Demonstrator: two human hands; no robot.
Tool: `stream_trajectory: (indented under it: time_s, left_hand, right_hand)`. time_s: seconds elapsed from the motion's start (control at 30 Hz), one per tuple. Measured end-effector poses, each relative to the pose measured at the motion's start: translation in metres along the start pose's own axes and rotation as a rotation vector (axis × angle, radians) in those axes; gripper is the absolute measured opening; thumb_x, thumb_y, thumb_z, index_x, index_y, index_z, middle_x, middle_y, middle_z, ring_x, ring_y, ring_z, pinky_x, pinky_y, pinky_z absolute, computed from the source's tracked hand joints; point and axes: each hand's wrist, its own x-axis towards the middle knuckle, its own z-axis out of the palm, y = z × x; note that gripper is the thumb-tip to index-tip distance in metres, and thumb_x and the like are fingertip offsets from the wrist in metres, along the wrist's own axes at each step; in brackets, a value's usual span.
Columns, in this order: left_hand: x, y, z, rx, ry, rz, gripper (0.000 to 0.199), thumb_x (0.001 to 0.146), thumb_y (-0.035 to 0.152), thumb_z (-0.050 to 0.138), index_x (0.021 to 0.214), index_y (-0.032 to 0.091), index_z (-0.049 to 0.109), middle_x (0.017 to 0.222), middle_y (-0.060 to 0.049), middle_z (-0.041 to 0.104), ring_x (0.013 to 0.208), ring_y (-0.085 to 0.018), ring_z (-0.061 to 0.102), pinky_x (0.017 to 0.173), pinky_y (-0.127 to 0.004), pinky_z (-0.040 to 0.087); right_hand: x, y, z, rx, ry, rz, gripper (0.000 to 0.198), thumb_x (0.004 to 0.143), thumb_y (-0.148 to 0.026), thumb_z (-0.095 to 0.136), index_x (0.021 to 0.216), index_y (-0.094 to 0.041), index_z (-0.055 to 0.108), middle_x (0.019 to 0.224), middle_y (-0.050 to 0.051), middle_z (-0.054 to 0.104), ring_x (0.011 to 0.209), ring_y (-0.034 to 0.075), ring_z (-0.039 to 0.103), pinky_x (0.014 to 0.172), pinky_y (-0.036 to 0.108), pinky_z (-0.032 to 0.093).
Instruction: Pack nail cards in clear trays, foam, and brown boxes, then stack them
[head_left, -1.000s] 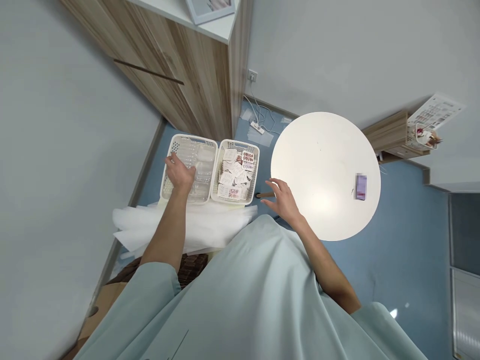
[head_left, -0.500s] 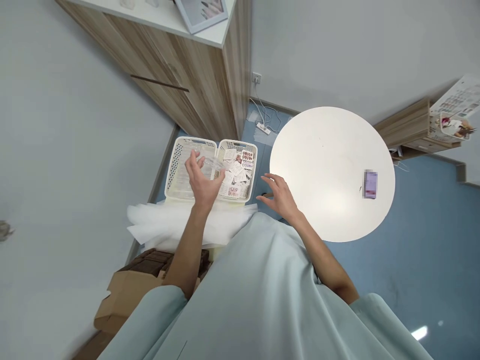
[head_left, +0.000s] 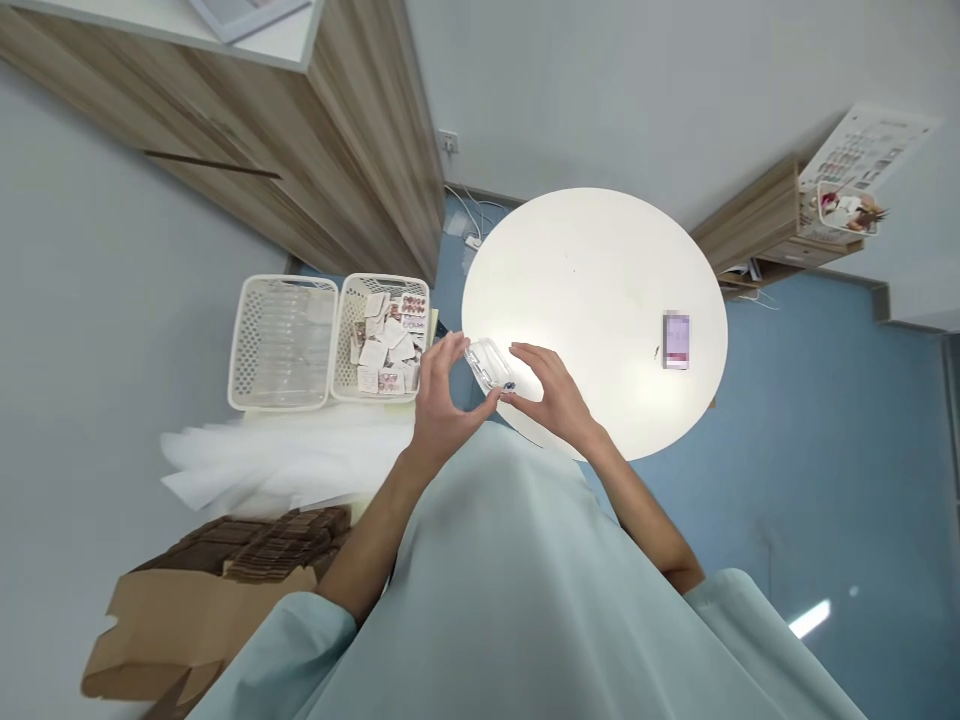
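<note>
A small clear plastic case (head_left: 489,362) is held up between my two hands, over the near left edge of the round white table (head_left: 592,260). My left hand (head_left: 441,412) grips its left side, thumb below and fingers above. On the right side, my right hand (head_left: 561,398) curves round the case, its thumb tip at the lower corner. Something small and dark shows at that corner, too small to make out. To the left, a white basket (head_left: 238,350) contains clear plastic cases (head_left: 289,340), and a second basket (head_left: 339,350) contains small printed cards (head_left: 390,335).
A phone (head_left: 676,342) lies on the table's right side. White foam sheets (head_left: 277,455) are stacked below the baskets, with a cardboard box (head_left: 180,620) of brown folded cardboard (head_left: 289,540) nearer me. A wooden cabinet (head_left: 360,150) stands behind the baskets.
My left hand has moved right, from above the baskets to the table edge, carrying the clear case. My right hand has come up to the case. The view has shifted right.
</note>
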Motion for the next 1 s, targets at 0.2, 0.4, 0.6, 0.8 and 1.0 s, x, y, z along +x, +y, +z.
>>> stream_trajectory:
  time_s: [0.2,0.4,0.6,0.8,1.0]
  left_hand:
    - [0.004,0.022,0.046,-0.351,-0.227,-0.236,0.116,0.083,0.05,0.088,0.172,0.034,0.014,0.159,-0.018,0.046,0.14,-0.034,0.06,0.12,-0.053,0.048]
    - [0.019,0.012,0.077,-0.768,-0.44,-0.641,0.125,0.077,0.047,0.092,0.172,0.039,0.012,0.16,-0.021,0.05,0.132,-0.04,0.067,0.115,-0.059,0.048]
    - [0.017,0.011,0.089,-0.983,-0.644,-0.858,0.126,0.074,0.039,0.095,0.172,0.035,0.016,0.157,-0.025,0.055,0.125,-0.043,0.071,0.113,-0.065,0.046]
    - [0.004,0.013,0.092,-1.014,-0.699,-0.91,0.122,0.075,0.039,0.093,0.172,0.035,0.019,0.157,-0.024,0.057,0.127,-0.042,0.07,0.115,-0.066,0.044]
    - [-0.006,0.024,0.082,-0.713,-0.421,-0.771,0.1,0.088,0.053,0.082,0.17,0.032,0.029,0.169,-0.019,0.042,0.149,-0.038,0.051,0.125,-0.06,0.038]
  right_hand:
    - [-0.04,0.027,-0.044,0.098,-0.072,0.053,0.09,0.092,-0.034,0.083,0.167,-0.043,0.033,0.167,0.004,0.047,0.153,0.032,0.044,0.124,0.058,0.044]
    - [-0.07,0.045,-0.084,0.269,-0.151,0.132,0.096,0.086,-0.037,0.089,0.166,-0.046,0.036,0.169,0.001,0.045,0.156,0.032,0.04,0.127,0.057,0.039]
    - [-0.077,0.058,-0.11,0.502,-0.357,0.19,0.084,0.085,-0.044,0.088,0.159,-0.047,0.048,0.167,-0.002,0.048,0.157,0.03,0.041,0.128,0.054,0.037]
    - [-0.074,0.058,-0.106,0.51,-0.456,0.18,0.081,0.08,-0.041,0.092,0.153,-0.043,0.057,0.159,0.0,0.058,0.15,0.032,0.051,0.125,0.054,0.04]
    - [-0.076,0.067,-0.08,0.518,-0.216,0.309,0.076,0.077,-0.046,0.094,0.147,-0.038,0.063,0.15,0.003,0.065,0.143,0.03,0.058,0.123,0.05,0.045]
